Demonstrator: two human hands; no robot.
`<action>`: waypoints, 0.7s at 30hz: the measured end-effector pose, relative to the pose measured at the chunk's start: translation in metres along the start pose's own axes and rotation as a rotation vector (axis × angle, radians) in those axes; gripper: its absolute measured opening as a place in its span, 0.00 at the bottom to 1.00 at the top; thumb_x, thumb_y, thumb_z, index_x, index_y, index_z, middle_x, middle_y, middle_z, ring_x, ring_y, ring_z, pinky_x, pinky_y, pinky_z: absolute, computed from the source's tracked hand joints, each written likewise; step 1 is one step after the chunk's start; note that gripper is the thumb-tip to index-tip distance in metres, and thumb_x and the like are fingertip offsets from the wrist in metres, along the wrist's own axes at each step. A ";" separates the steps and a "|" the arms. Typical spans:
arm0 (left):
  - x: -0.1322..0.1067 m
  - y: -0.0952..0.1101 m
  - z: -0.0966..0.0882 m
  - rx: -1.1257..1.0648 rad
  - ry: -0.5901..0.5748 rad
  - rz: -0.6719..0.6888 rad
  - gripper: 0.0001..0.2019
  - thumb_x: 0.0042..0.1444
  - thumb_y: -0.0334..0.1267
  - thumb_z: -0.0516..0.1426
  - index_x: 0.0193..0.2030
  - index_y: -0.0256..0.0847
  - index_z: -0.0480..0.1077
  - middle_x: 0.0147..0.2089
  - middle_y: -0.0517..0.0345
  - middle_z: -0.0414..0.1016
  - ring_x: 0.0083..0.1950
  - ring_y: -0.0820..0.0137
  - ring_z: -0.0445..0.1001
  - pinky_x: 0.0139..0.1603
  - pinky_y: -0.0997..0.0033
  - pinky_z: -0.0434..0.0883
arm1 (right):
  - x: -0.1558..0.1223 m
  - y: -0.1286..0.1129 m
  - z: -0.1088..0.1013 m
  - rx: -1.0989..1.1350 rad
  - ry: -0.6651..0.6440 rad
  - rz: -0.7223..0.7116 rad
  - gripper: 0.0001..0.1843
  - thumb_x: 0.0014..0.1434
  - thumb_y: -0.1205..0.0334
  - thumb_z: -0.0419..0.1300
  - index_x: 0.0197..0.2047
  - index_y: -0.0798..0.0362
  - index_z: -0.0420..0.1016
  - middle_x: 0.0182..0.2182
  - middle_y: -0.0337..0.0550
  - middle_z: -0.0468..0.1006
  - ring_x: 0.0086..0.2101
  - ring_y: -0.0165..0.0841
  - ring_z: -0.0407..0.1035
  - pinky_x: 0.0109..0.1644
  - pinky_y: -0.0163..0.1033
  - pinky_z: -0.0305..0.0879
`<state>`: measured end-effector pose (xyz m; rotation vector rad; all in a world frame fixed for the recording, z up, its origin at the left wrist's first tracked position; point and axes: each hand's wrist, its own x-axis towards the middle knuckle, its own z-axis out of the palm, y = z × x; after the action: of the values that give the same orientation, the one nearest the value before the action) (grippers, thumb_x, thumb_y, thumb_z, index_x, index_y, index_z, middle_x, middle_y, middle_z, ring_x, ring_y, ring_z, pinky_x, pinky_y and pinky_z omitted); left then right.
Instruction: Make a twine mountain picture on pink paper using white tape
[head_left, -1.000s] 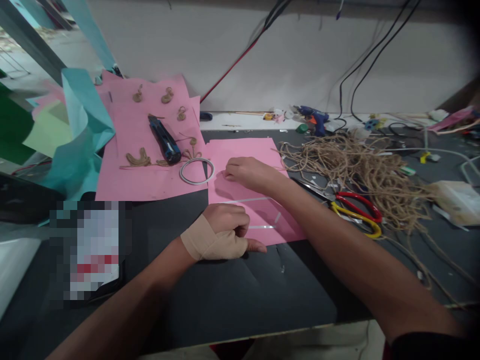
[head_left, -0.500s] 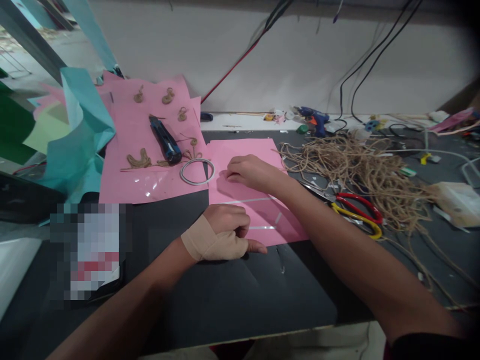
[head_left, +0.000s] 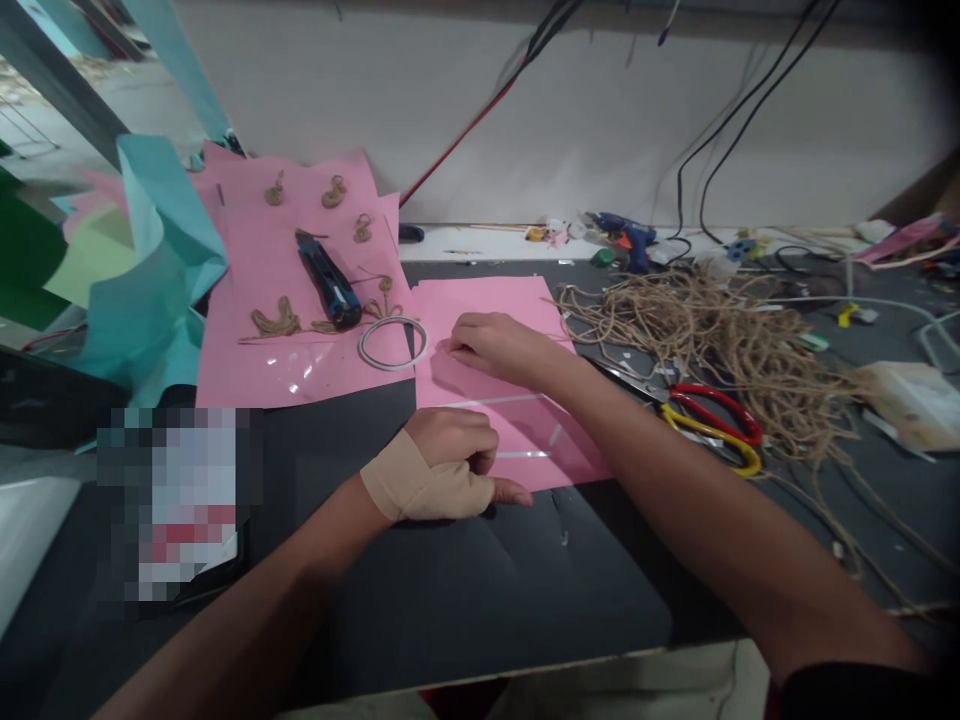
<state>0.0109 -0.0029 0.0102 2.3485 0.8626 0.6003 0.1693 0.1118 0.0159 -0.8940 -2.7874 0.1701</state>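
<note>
A pink sheet of paper (head_left: pixel 487 290) lies on the dark tabletop, with thin whitish strips (head_left: pixel 525 455) across its lower part. On the sheet's lower left edge rests my left hand (head_left: pixel 450 465), a beige bandage round its wrist and thumb base. Its fingers are curled and the thumb points right; anything under them is hidden. My right hand (head_left: pixel 495 345) is over the upper middle of the same sheet, fingertips drawn together in a pinch. What they pinch, if anything, does not show. Left of those fingertips lies a thin grey-white ring (head_left: pixel 361 345).
More pink paper (head_left: pixel 240 370) at left bears small twine coils (head_left: pixel 334 190) and a utility knife (head_left: pixel 328 280). Red-and-yellow-handled scissors (head_left: pixel 716 415) lie beside a twine heap (head_left: pixel 720 320) at right. A blue glue gun (head_left: pixel 630 235) is at the back; a blurred-out object (head_left: pixel 191 500) sits at left.
My right hand has shifted very slightly left, fingers still together. My left hand has stayed in place. The whole view has moved only a little.
</note>
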 end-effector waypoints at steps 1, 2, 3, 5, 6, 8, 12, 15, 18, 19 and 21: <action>0.000 0.000 0.000 -0.001 0.002 0.003 0.29 0.54 0.63 0.60 0.21 0.38 0.62 0.23 0.63 0.66 0.26 0.75 0.61 0.29 0.74 0.57 | 0.000 0.000 -0.001 0.015 0.002 -0.001 0.13 0.68 0.65 0.52 0.40 0.61 0.78 0.40 0.53 0.78 0.39 0.36 0.68 0.44 0.39 0.59; 0.000 -0.001 0.000 -0.003 0.006 0.007 0.29 0.54 0.63 0.60 0.21 0.38 0.62 0.23 0.63 0.66 0.26 0.76 0.62 0.29 0.74 0.57 | 0.000 0.000 -0.003 0.033 0.004 -0.006 0.13 0.68 0.65 0.53 0.39 0.60 0.78 0.39 0.53 0.78 0.38 0.36 0.68 0.43 0.39 0.59; 0.000 -0.001 0.000 -0.005 0.009 0.010 0.29 0.54 0.63 0.60 0.21 0.38 0.62 0.23 0.63 0.66 0.26 0.76 0.62 0.29 0.74 0.58 | -0.001 0.000 -0.004 0.054 0.006 -0.014 0.13 0.68 0.65 0.53 0.38 0.60 0.78 0.38 0.52 0.78 0.37 0.35 0.68 0.43 0.39 0.59; 0.000 -0.001 0.000 -0.005 0.011 0.010 0.29 0.54 0.63 0.60 0.21 0.38 0.62 0.23 0.63 0.66 0.26 0.76 0.62 0.29 0.73 0.58 | -0.001 0.001 -0.006 0.090 0.012 -0.026 0.12 0.67 0.65 0.55 0.37 0.59 0.78 0.36 0.50 0.77 0.36 0.35 0.68 0.43 0.39 0.58; 0.000 0.000 0.000 -0.003 0.009 0.009 0.29 0.54 0.63 0.60 0.21 0.38 0.62 0.24 0.63 0.66 0.26 0.75 0.62 0.29 0.73 0.58 | -0.001 0.001 -0.006 0.102 0.018 -0.027 0.12 0.66 0.65 0.55 0.36 0.59 0.78 0.36 0.50 0.77 0.36 0.34 0.67 0.42 0.39 0.58; 0.000 0.000 0.000 0.002 0.004 0.003 0.29 0.54 0.63 0.59 0.21 0.38 0.62 0.24 0.63 0.66 0.26 0.75 0.62 0.29 0.73 0.58 | -0.001 0.002 -0.005 0.108 0.030 -0.021 0.11 0.66 0.66 0.55 0.36 0.59 0.78 0.36 0.50 0.77 0.36 0.34 0.67 0.42 0.39 0.58; 0.000 0.000 0.001 0.003 0.007 -0.001 0.29 0.54 0.64 0.59 0.21 0.38 0.62 0.24 0.63 0.66 0.26 0.75 0.62 0.28 0.73 0.58 | 0.000 0.000 -0.001 0.028 0.015 -0.006 0.12 0.67 0.66 0.53 0.38 0.60 0.77 0.39 0.51 0.77 0.37 0.35 0.68 0.42 0.39 0.58; 0.000 -0.001 0.001 -0.002 0.007 0.013 0.29 0.54 0.63 0.60 0.21 0.38 0.62 0.24 0.63 0.66 0.26 0.76 0.62 0.29 0.73 0.58 | 0.002 -0.005 0.002 -0.080 -0.018 0.012 0.13 0.68 0.67 0.51 0.41 0.63 0.76 0.41 0.54 0.76 0.37 0.36 0.67 0.42 0.40 0.58; 0.000 -0.001 0.001 -0.002 0.007 0.013 0.28 0.54 0.63 0.60 0.21 0.38 0.62 0.24 0.63 0.66 0.26 0.76 0.62 0.29 0.73 0.58 | 0.003 -0.008 0.003 -0.097 -0.021 0.039 0.12 0.68 0.67 0.51 0.42 0.64 0.74 0.41 0.55 0.75 0.37 0.36 0.67 0.42 0.39 0.59; 0.000 -0.001 0.001 -0.002 0.005 0.009 0.28 0.54 0.63 0.60 0.21 0.38 0.62 0.24 0.63 0.66 0.26 0.76 0.62 0.29 0.73 0.58 | 0.003 -0.008 0.003 -0.077 -0.006 0.057 0.11 0.68 0.67 0.51 0.42 0.64 0.73 0.41 0.54 0.74 0.36 0.35 0.66 0.41 0.39 0.59; 0.000 0.000 0.000 -0.004 0.002 -0.001 0.29 0.54 0.63 0.60 0.21 0.38 0.62 0.24 0.63 0.66 0.26 0.75 0.62 0.29 0.73 0.58 | 0.002 -0.004 0.004 -0.018 0.044 0.107 0.10 0.68 0.65 0.51 0.43 0.62 0.71 0.41 0.53 0.73 0.35 0.34 0.65 0.40 0.39 0.60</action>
<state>0.0109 -0.0028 0.0095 2.3440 0.8627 0.6036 0.1645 0.1094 0.0132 -1.0399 -2.7067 0.1403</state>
